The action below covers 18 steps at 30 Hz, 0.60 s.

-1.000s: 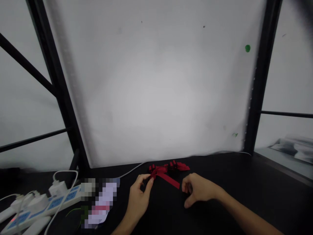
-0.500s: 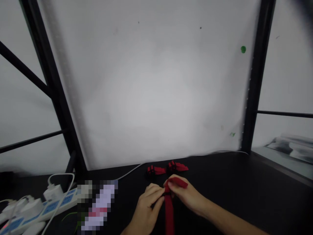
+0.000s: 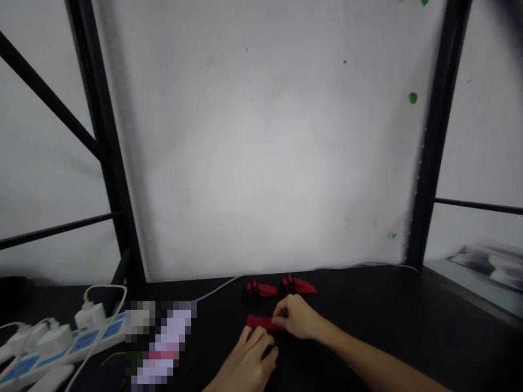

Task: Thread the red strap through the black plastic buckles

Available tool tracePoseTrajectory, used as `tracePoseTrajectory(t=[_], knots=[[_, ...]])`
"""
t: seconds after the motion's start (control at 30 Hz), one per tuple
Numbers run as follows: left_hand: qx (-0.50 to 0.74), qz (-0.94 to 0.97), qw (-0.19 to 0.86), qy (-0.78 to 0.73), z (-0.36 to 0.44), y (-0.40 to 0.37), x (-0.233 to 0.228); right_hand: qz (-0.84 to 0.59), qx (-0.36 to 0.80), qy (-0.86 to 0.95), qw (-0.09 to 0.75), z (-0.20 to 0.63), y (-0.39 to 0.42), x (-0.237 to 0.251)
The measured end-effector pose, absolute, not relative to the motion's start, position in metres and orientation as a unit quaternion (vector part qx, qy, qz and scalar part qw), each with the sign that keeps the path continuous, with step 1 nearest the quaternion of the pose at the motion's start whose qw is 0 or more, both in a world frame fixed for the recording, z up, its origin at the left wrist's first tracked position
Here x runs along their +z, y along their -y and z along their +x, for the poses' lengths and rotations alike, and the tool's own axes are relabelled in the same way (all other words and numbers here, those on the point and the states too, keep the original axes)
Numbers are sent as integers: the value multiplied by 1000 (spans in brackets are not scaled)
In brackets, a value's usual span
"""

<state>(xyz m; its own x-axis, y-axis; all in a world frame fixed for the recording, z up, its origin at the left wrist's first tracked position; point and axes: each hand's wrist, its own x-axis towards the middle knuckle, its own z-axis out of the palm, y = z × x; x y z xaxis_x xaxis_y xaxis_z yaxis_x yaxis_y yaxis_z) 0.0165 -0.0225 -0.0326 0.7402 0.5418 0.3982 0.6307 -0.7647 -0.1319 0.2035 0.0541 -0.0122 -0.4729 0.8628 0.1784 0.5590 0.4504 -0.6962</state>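
The red strip (image 3: 258,322), which half a second ago was hanging upright between both hands, is now lying flat and crosswise on the black desk (image 3: 408,316). The right hand (image 3: 297,318) is pinching its right end, fingers closing on the fabric. The left hand (image 3: 252,356), at about 7 o'clock from the strip, is resting palm down with a released grip, fingertips just beside the strip's near edge. By my reading, the strip is being folded or pressed into shape. Two finished red bows (image 3: 280,287) are sitting at 12 o'clock from the hands. A power strip (image 3: 61,348) is lying far off at 9 o'clock.
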Motion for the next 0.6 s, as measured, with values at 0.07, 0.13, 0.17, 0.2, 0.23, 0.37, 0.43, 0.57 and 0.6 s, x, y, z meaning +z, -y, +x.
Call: tracePoseTrajectory(t=[0.07, 0.13, 0.17, 0.2, 0.23, 0.37, 0.43, 0.57, 0.6], knots=[[-166, -924, 114, 324, 17, 25, -29, -458, 212, 817, 277, 197, -51, -21], [-170, -922, 70, 340, 16, 28, -21, -469, 122, 824, 294, 199, -56, -18], [-178, -916, 45, 356, 15, 29, -15, -472, 86, 823, 302, 204, -61, -13], [-189, -907, 23, 375, 13, 29, -11, -476, 66, 820, 310, 210, -68, -6], [-203, -892, 10, 405, 10, 28, -8, -480, 63, 817, 313, 217, -77, 2], [-204, -849, 2, 487, -3, 15, -10, -508, 98, 812, 270, 248, -114, 23], [-199, -843, -2, 500, -8, 8, -16, -494, 120, 825, 246, 258, -126, 24], [-232, -844, -1, 484, -14, 2, -21, -463, 130, 837, 263, 266, -130, 24], [-249, -844, 1, 476, -14, 1, -21, -457, 128, 836, 276, 267, -127, 26]])
